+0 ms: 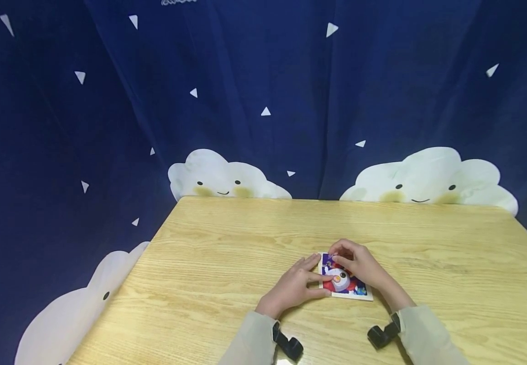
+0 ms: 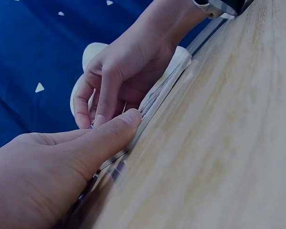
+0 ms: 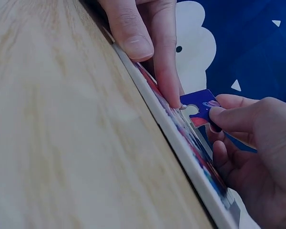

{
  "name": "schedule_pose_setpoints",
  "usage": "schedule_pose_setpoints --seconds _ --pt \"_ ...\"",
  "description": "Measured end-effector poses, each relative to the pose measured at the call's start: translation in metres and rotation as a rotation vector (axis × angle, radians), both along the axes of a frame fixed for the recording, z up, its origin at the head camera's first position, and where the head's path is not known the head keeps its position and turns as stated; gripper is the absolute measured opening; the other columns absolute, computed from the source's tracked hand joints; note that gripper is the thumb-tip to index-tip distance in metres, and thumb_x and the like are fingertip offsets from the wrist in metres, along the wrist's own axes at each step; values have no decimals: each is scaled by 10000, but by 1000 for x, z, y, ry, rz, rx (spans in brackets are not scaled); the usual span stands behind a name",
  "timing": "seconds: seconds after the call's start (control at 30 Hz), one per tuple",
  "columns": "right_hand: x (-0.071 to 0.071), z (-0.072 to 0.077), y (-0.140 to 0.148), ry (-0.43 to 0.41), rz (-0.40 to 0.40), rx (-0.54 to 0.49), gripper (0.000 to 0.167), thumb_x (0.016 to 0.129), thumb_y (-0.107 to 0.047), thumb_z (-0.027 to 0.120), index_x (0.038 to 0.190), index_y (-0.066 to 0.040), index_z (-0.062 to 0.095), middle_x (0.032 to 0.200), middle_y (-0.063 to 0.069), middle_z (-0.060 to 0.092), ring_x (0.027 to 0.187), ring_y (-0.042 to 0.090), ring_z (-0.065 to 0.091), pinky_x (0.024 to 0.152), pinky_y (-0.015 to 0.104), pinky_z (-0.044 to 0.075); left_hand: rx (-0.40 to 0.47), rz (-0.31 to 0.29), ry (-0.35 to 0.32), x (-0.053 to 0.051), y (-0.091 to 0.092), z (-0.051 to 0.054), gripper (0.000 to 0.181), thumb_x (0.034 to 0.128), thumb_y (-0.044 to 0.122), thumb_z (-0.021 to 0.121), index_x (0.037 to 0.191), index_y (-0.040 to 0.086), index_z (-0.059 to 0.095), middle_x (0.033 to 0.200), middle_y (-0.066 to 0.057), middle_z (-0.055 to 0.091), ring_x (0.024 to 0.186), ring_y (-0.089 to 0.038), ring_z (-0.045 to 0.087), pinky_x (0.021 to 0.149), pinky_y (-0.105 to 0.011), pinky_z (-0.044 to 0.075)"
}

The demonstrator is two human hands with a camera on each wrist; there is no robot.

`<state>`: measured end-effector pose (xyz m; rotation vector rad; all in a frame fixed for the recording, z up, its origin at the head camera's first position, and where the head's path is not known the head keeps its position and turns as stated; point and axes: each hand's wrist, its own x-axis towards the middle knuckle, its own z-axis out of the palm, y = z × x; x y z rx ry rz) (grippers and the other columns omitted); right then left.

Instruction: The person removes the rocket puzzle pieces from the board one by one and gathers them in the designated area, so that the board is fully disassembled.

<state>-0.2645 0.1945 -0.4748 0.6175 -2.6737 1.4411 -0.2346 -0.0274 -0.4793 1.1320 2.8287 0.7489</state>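
A small square jigsaw puzzle (image 1: 347, 287) with a white border lies flat on the table; its picture shows a round white face on red and purple. My left hand (image 1: 292, 285) rests at its left side, fingers spread, with fingertips on the picture and border. Over the puzzle's far part is my right hand (image 1: 359, 264). In the right wrist view its thumb and finger pinch a purple puzzle piece (image 3: 196, 98), lifted at a tilt above the board. A left fingertip is close by the piece; whether they touch, I cannot tell. The left wrist view mostly hides the piece.
The light wooden table (image 1: 226, 243) spreads around the puzzle on all sides. Behind it hangs a dark blue curtain (image 1: 245, 61) with white triangles and smiling clouds. Black wrist devices (image 1: 290, 347) sit at both sleeve cuffs.
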Motion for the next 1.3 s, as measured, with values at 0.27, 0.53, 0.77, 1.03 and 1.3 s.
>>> schedule_pose_setpoints --seconds 0.27,0.53,0.77,1.03,1.3 --pt "-2 -3 5 -17 -18 -1 127 959 -44 590 1033 -108 670 1002 61 696 895 23 610 809 148 518 14 -2 2 -2 -1 -2 397 902 494 639 1269 343 650 1582 -87 352 1497 -218 302 1238 -441 266" --pt "1 -3 15 -27 -32 -8 123 960 -64 596 1044 -107 674 1009 68 703 881 14 617 791 167 528 11 1 -4 -1 0 -2 401 899 500 638 1269 345 649 1582 -105 348 1494 -232 309 1233 -448 272" --pt "4 0 24 -37 -48 -8 121 963 -88 600 1054 -101 679 1022 67 708 904 34 624 800 165 524 7 12 -24 -1 0 -1 410 898 506 636 1277 350 641 1594 -93 327 1501 -215 291 1238 -445 260" --pt "8 1 33 -26 -66 2 119 964 -106 606 1056 -108 680 1032 58 708 923 26 622 821 157 517 13 10 -28 -1 0 -1 411 895 502 645 1274 343 646 1592 -98 330 1502 -217 290 1242 -433 252" --pt "12 0 43 -7 -80 -33 102 950 -85 620 1036 -85 674 984 83 695 823 31 597 722 173 509 7 2 -5 0 0 0 405 889 495 653 1266 346 653 1587 -102 340 1497 -229 303 1240 -437 255"
